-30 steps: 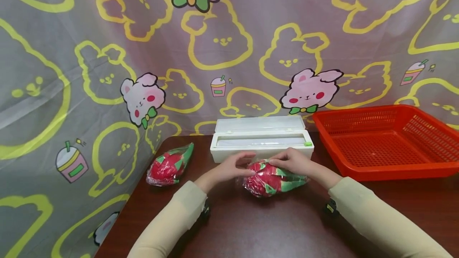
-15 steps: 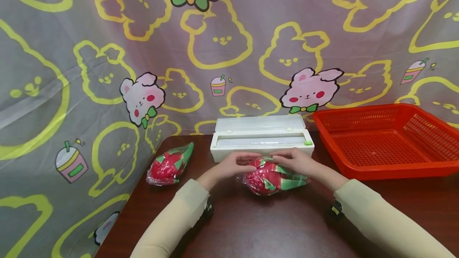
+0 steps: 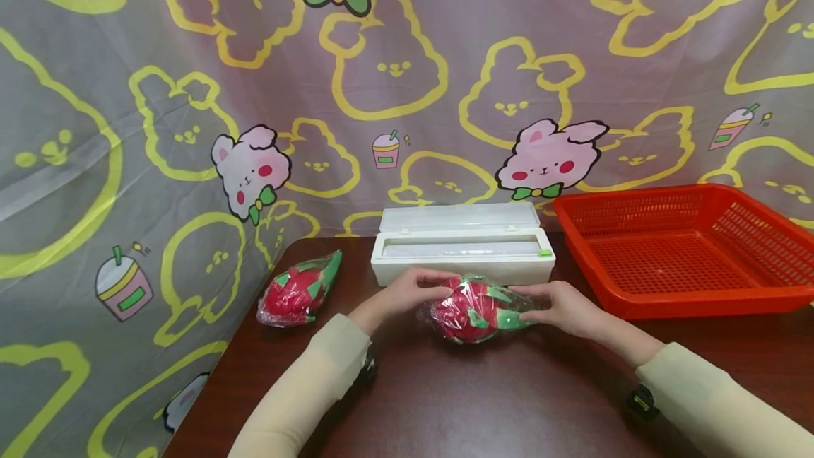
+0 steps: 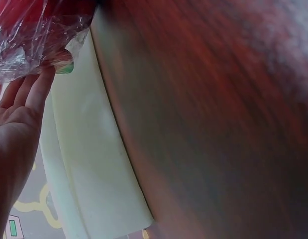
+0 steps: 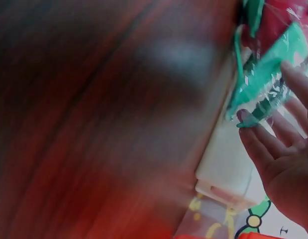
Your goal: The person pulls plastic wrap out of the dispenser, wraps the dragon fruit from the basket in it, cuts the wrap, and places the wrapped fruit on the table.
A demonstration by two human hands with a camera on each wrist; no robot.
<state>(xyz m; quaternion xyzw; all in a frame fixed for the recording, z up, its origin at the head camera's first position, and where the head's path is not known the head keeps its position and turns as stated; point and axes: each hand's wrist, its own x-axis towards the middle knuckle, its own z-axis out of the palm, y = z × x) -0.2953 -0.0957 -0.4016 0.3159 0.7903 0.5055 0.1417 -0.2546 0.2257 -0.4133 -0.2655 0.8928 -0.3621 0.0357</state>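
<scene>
A red dragon fruit (image 3: 467, 311) with green leaf tips, in clear plastic wrap, lies sideways between both hands in the head view. My left hand (image 3: 410, 293) holds its rounded end, thumb on the near side and fingers behind; crinkled wrap (image 4: 37, 50) covers that end in the left wrist view. Around the green tips at the other end, my right hand (image 3: 566, 308) has its thumb in front and its fingers behind. The right wrist view shows that thumb against a wrapped green leaf (image 5: 265, 74). Whether the fruit touches the table cannot be told.
A second wrapped dragon fruit (image 3: 295, 293) rests at the table's left edge. Behind the hands stands a white cling film box (image 3: 464, 271), its lid raised. A red plastic basket (image 3: 687, 302) sits at the right back. A patterned curtain (image 3: 445, 126) hangs behind the brown table (image 3: 483, 401).
My right hand has moved from the top of the dragon fruit to the right, onto its green tips. My left hand stays at the rounded end, and the fruit has barely shifted.
</scene>
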